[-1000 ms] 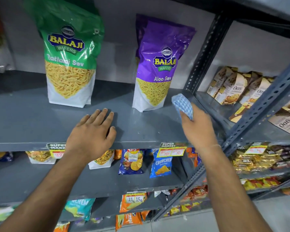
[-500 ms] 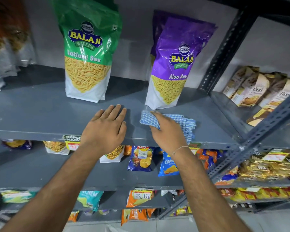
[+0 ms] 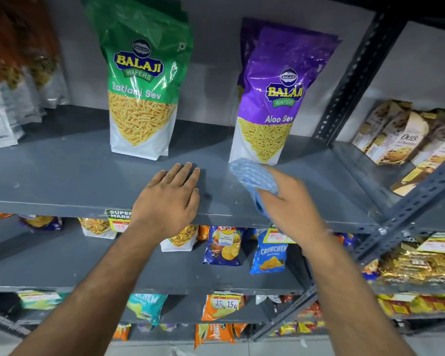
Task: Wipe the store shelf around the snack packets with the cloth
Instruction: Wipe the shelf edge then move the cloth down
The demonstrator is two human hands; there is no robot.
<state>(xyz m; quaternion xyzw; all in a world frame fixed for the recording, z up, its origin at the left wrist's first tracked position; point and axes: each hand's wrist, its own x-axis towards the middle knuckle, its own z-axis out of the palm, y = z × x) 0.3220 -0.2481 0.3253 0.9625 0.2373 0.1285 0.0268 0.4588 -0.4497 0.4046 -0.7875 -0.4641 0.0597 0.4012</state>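
Note:
A grey metal shelf (image 3: 70, 176) carries a green Ratlami Sev packet (image 3: 141, 91) and a purple Aloo Sev packet (image 3: 275, 104), both upright. My right hand (image 3: 290, 204) grips a blue checked cloth (image 3: 254, 178) pressed on the shelf just in front of the purple packet's base. My left hand (image 3: 170, 199) lies flat, palm down, on the shelf's front part between the two packets, holding nothing.
More packets (image 3: 8, 106) stand at the shelf's left end. A perforated steel upright (image 3: 355, 73) bounds the right side, with oat packets (image 3: 406, 134) beyond it. Lower shelves hold chip packets (image 3: 224, 245) and price tags (image 3: 118, 219) hang from the front edge.
My right hand has pushed the cloth forward from the shelf's front edge up to the base of the purple packet. The left hand has stayed flat on the shelf.

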